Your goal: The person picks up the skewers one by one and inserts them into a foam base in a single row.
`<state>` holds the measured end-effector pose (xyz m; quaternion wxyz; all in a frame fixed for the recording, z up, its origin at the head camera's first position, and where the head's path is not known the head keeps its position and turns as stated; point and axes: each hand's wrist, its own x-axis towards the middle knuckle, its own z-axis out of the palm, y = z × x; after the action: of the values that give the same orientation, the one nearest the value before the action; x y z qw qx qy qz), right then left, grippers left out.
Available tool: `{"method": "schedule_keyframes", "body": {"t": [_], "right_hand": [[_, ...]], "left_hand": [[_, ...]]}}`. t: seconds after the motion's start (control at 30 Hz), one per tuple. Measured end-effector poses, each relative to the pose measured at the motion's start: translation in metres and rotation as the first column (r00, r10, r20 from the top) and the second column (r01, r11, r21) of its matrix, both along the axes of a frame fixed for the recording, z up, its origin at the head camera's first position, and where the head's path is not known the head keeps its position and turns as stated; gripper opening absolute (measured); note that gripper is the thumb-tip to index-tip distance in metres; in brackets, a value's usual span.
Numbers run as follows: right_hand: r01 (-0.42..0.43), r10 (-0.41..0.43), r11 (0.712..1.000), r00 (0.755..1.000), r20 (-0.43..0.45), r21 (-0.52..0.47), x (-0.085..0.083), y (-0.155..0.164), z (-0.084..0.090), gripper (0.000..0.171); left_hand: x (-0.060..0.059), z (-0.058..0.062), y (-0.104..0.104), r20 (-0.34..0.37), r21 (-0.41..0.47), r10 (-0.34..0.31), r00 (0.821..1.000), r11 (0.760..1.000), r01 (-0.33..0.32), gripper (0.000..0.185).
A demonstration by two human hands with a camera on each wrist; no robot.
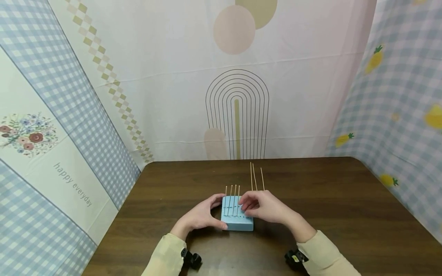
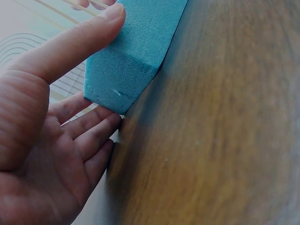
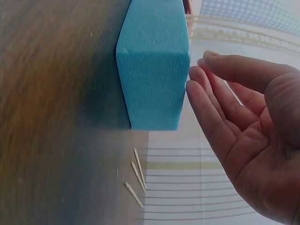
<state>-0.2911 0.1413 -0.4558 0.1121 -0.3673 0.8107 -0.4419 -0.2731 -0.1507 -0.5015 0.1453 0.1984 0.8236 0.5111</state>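
Observation:
A light blue foam block lies on the table with rows of small holes in its top. Several thin wooden sticks stand upright in its left and middle part. My left hand holds the block's left side, thumb on the front left corner and fingers toward the back; the left wrist view shows the thumb on the foam. Over the block's right part hovers my right hand, fingers slightly bent. In the right wrist view, no stick shows between its thumb and fingers; the block's top there is hidden.
Three loose wooden sticks lie behind the block on the dark brown wooden table. A printed cloth hangs at the table's back edge, with checked cloths at both sides. A black wrist camera sits on the left sleeve.

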Motion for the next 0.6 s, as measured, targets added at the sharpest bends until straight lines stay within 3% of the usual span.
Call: {"method": "schedule_keyframes", "body": {"t": [0.33,0.43,0.53,0.6], "right_hand": [[0.046,-0.046,0.999,0.999,0.022,0.002,-0.012,0.017,-0.001,0.021],[0.104,-0.103,0.994,0.993,0.061,-0.015,-0.019,0.023,-0.003,0.021],[0.199,-0.189,0.978,0.97,0.153,-0.057,-0.031,0.034,-0.007,0.027],[0.281,-0.254,0.956,0.939,0.231,-0.089,-0.04,0.042,-0.01,0.033]], "left_hand": [[-0.002,0.0,0.004,-0.008,0.0,-0.005,1.0,1.0,0.005,0.106],[-0.002,-0.001,0.003,-0.008,0.003,-0.005,1.0,1.0,0.005,0.106],[-0.001,0.0,0.002,-0.009,-0.003,-0.003,1.0,1.0,0.003,0.106],[-0.001,0.0,0.002,-0.008,-0.006,-0.003,1.0,1.0,0.003,0.106]]}}
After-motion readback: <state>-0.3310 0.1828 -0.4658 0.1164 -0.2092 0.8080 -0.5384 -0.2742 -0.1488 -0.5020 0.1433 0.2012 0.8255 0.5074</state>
